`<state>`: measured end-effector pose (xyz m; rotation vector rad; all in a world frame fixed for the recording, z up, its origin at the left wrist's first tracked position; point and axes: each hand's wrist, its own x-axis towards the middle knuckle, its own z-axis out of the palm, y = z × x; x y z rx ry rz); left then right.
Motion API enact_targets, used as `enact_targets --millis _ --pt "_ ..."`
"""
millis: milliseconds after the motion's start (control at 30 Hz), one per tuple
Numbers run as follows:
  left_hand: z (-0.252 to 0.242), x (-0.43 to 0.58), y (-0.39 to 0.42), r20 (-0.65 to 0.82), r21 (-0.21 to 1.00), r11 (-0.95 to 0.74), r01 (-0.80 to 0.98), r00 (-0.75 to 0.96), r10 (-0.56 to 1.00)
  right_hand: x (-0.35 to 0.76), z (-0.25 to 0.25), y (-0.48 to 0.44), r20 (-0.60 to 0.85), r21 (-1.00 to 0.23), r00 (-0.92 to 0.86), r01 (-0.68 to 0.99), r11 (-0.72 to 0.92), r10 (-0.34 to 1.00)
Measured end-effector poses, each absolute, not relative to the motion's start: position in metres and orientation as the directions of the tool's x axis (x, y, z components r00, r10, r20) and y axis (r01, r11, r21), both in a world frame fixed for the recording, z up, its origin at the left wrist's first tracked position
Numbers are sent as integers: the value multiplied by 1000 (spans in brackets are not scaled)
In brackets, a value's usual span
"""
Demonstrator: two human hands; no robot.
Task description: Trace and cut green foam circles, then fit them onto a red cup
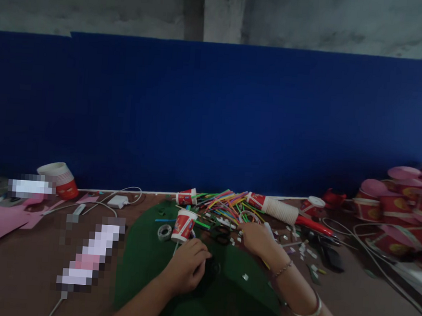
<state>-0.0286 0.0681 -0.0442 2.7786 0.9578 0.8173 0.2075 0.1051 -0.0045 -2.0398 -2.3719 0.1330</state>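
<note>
My left hand [188, 267] is closed over the green mat [141, 268], its fingers curled by a small black object [213, 268]; what it grips is hidden. Just beyond its knuckles a red and white paper cup [183, 226] stands slightly tilted, with a pale stick below it. My right hand [256, 238] reaches to the near edge of a pile of colourful sticks [225, 205], its fingers pressed together near a white ring [249, 217]. Anything between those fingers is too small to make out. Black-handled scissors [222, 235] lie between the hands, and a tape roll [164, 232] left of the cup.
Stacked cups [281, 211] lie behind my right hand, beside a red tool [314, 226] and paper scraps. Finished-looking red cups with pink discs [397, 207] crowd the right. Another cup stack [63, 181], a charger [118, 201], cables and pink paper [8, 218] are at left. A blue panel [214, 115] rises behind.
</note>
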Motion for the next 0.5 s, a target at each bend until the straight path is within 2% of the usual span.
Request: enact_targets --millis 500 --pt "-59 -33 75 544 223 -847 483 659 519 242 13 110 -76 -98 -33 995 26 997"
